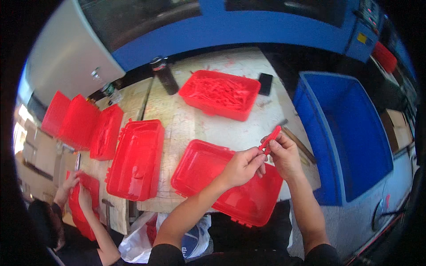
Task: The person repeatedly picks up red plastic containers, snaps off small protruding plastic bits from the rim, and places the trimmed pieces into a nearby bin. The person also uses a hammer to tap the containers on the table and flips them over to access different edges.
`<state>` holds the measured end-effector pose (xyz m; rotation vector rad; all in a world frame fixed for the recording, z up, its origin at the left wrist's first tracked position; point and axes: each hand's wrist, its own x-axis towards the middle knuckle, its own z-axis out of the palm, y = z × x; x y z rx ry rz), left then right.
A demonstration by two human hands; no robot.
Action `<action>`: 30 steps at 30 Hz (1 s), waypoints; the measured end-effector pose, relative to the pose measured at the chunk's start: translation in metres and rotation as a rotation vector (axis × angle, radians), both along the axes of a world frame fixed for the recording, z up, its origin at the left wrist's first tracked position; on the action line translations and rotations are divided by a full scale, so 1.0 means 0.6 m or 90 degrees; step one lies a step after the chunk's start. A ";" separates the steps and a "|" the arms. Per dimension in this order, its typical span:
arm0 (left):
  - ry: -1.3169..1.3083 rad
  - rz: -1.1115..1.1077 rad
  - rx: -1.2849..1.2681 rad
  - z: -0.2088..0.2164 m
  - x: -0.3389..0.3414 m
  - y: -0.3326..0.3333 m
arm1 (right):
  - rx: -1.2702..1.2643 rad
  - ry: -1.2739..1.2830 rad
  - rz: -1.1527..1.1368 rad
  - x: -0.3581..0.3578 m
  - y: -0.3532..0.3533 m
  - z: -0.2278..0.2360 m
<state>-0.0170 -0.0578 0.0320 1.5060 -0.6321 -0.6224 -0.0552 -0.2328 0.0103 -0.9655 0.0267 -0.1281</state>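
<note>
My right hand (285, 155) pinches a small, narrow red plastic piece (272, 136) above the worktable. My left hand (245, 167) is closed at the lower end of that same piece, its fingertips touching it. Whether the piece is a latch or a handle I cannot tell. Beneath both hands lies a shallow red plastic case half (202, 162), tilted at the table's near edge and partly covered by my left forearm. Farther back stands a red plastic box (222, 111), filled with thin red plastic strips (217, 92).
Left of me stand a red case half (135, 162) and several red cases (106, 133). A black bottle (164, 76) and a phone (265, 84) rest on the table (177, 117). A blue bin (330, 146) is at right. At lower left a co-worker's hands (84, 195) touch a red part.
</note>
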 end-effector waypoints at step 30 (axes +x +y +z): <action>-0.422 -0.014 0.752 -0.078 0.147 0.039 | -0.691 0.194 -0.081 -0.142 -0.110 -0.038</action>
